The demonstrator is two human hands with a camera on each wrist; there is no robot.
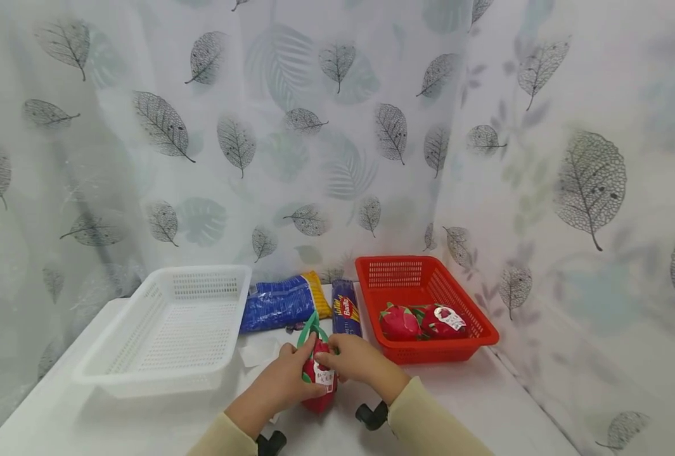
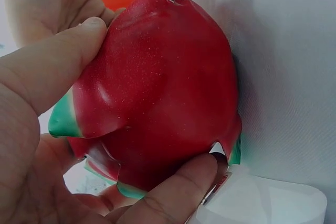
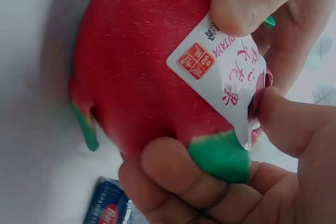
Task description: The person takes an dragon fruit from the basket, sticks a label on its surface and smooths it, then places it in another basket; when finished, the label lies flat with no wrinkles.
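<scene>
A red dragon fruit (image 1: 318,404) with green-tipped scales stands between my two hands on the white table. Curled around its left side, my left hand (image 1: 280,379) grips it with thumb and fingers. My right hand (image 1: 357,360) holds the other side, its fingers (image 3: 173,169) beneath the fruit and its thumb against the label. That white label (image 3: 210,72), printed in pink and red, wraps over the fruit, with one edge lifted near the right thumb. The left wrist view shows the fruit's bare red side and its dark stem end.
A white basket (image 1: 160,379) stands at left. The red basket (image 1: 474,339) at right holds two dragon fruits, one labelled (image 1: 445,322). Behind my hands lie a blue and yellow package (image 1: 280,304) and a blue spaghetti pack (image 1: 346,308). White paper (image 1: 257,352) lies nearby.
</scene>
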